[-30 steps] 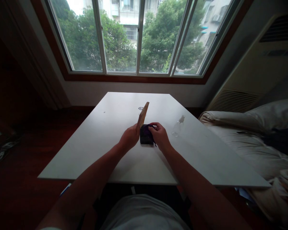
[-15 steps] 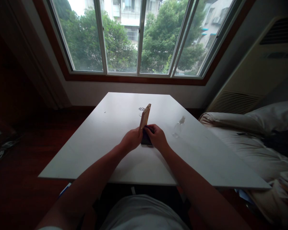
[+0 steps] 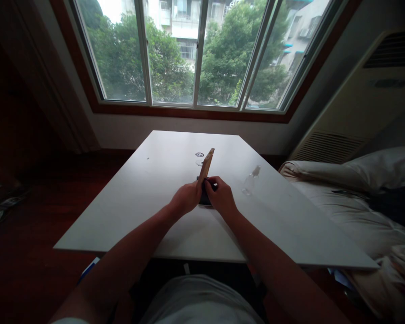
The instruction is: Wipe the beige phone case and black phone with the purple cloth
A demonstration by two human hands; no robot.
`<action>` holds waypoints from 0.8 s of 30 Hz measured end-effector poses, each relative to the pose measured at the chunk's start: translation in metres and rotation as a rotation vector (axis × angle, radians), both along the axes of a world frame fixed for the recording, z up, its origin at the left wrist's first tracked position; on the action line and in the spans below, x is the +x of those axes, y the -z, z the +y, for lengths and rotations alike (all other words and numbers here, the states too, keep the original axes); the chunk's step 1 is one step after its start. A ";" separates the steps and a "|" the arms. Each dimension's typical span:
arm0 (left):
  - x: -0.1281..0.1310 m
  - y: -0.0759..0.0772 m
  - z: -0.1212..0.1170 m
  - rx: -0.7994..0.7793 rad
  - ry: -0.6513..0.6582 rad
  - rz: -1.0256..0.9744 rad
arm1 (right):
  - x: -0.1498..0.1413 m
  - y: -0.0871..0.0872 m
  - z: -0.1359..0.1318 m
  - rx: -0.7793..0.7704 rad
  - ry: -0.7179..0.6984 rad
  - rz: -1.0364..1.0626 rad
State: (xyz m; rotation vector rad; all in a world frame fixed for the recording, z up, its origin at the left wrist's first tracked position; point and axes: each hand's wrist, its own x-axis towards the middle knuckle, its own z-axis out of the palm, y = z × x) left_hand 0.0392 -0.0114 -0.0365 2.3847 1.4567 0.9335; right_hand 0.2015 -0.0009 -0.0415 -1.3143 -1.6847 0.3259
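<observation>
My left hand [image 3: 186, 198] is closed on the lower part of a thin tan slab [image 3: 206, 166], which looks like a phone or phone case. The slab stands on edge, tilted a little to the right. My right hand [image 3: 222, 195] has its thumb and fingers pinched together at the slab's lower right side; what they grip, if anything, is too small to tell. Beneath both hands a dark flat rectangle [image 3: 205, 201], like a phone lying down, rests on the white table [image 3: 121, 211]. My hands hide part of it.
Beyond the slab lie a small dark-patterned round piece [image 3: 199, 155] and a clear ring-like piece [image 3: 199, 163]. To the right stands a clear spray bottle [image 3: 251, 181]. A tiny dark bit [image 3: 147, 158] lies far left. Bedding [image 3: 317, 198] borders the table's right side.
The slab's top has shifted slightly to the right and the slab shows more edge-on. My right fingers have moved slightly but stay pinched beside it.
</observation>
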 end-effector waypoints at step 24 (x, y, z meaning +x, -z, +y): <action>0.001 -0.005 -0.011 0.076 0.062 0.040 | -0.002 -0.001 0.008 -0.343 -0.136 0.505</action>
